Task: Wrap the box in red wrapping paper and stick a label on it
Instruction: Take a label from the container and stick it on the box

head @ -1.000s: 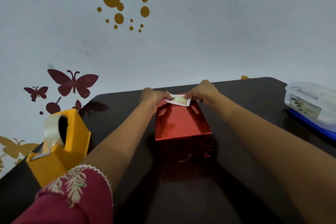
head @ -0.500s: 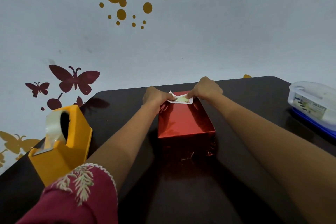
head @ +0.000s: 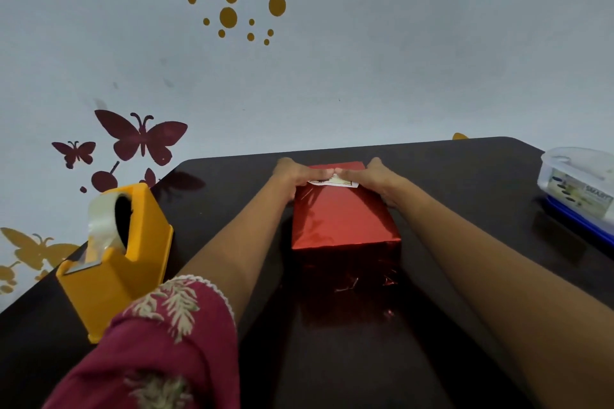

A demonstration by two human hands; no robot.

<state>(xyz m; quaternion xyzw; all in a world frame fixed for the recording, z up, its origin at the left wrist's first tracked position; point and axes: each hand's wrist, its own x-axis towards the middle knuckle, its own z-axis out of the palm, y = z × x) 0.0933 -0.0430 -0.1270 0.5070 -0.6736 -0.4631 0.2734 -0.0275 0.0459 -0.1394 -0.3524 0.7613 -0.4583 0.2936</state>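
Observation:
The box (head: 339, 219), wrapped in shiny red paper, lies lengthwise on the dark table (head: 458, 173) in front of me. A small white label (head: 336, 182) lies flat on the box's top near its far end. My left hand (head: 292, 173) and my right hand (head: 377, 176) rest on that far end from either side. Both thumbs lie straight on the label and meet tip to tip above its middle, pressing it down. My other fingers go down the box's sides and are mostly hidden.
A yellow tape dispenser (head: 116, 262) with a roll of clear tape stands at the table's left edge beside my left sleeve. A clear plastic container (head: 578, 184) with a blue base sits at the right edge. A wall with butterfly stickers stands behind the table.
The label, held lifted by its two ends before, now lies flat on the box. My thumbs have slid inward over it until they meet.

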